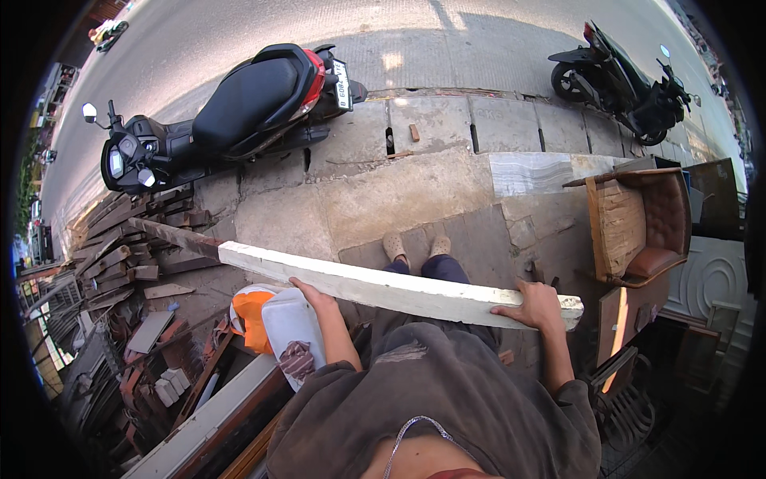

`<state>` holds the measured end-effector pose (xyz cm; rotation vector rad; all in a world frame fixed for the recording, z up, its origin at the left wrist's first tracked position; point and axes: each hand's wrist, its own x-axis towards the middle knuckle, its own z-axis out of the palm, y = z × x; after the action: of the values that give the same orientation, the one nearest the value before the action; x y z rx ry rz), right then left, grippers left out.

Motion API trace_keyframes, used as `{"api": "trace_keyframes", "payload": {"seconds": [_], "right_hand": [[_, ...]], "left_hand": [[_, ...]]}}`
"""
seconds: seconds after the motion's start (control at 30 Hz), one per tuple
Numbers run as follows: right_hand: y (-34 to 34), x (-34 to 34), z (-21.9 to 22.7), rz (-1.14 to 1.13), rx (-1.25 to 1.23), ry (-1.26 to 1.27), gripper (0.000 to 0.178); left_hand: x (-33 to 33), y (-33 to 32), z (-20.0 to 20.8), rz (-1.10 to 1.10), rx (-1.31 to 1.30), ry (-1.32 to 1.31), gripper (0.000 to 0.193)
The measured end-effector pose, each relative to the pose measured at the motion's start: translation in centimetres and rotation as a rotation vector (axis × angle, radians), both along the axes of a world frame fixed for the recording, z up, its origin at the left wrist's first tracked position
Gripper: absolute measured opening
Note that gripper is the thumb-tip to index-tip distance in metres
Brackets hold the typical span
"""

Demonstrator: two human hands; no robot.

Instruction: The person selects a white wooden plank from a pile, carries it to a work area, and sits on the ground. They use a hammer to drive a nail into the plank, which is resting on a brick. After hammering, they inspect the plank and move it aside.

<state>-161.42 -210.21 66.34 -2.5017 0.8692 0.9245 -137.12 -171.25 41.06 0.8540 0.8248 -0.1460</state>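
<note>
A long wooden beam (391, 289), mostly painted white, lies across in front of my body at about thigh height. Its left part looks bare and dark brown, reaching toward a heap of timber; whether that is the same piece is hard to tell. My left hand (313, 297) is closed on the beam left of its middle, with most fingers hidden beneath it. Close to the right end, my right hand (536, 306) grips it, thumb across the near face and fingers over the far edge. Beside my left forearm stand a white plastic container (294, 326) and an orange item (254, 322).
Dark timber (120, 251) is heaped at the left. Two motorbikes stand ahead, a large black one (247, 100) at left and another (618, 84) at right. An upholstered armchair (642, 227) and door panels (710, 279) are at the right. Concrete slabs (431, 120) border the road.
</note>
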Motion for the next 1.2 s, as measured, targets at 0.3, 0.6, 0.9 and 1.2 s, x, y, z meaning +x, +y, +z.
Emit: {"api": "trace_keyframes", "payload": {"seconds": [0.3, 0.6, 0.9, 1.2], "right_hand": [[-2.0, -5.8, 7.7, -0.084, -0.167, -0.005, 0.067], [-6.6, -17.7, 6.0, -0.016, -0.185, -0.073, 0.064], [-11.4, -33.3, 5.8, -0.031, -0.25, -0.056, 0.069], [-12.1, -44.7, 8.2, -0.068, -0.158, 0.189, 0.081]], "left_hand": [[-5.9, -6.8, 7.0, 0.065, -0.069, 0.085, 0.092], [-16.2, -11.6, 6.5, 0.006, -0.122, 0.121, 0.094], [-31.5, -17.1, 3.0, -0.038, -0.082, 0.095, 0.095], [-45.6, -23.8, 8.6, -0.248, 0.283, 0.481, 0.093]]}}
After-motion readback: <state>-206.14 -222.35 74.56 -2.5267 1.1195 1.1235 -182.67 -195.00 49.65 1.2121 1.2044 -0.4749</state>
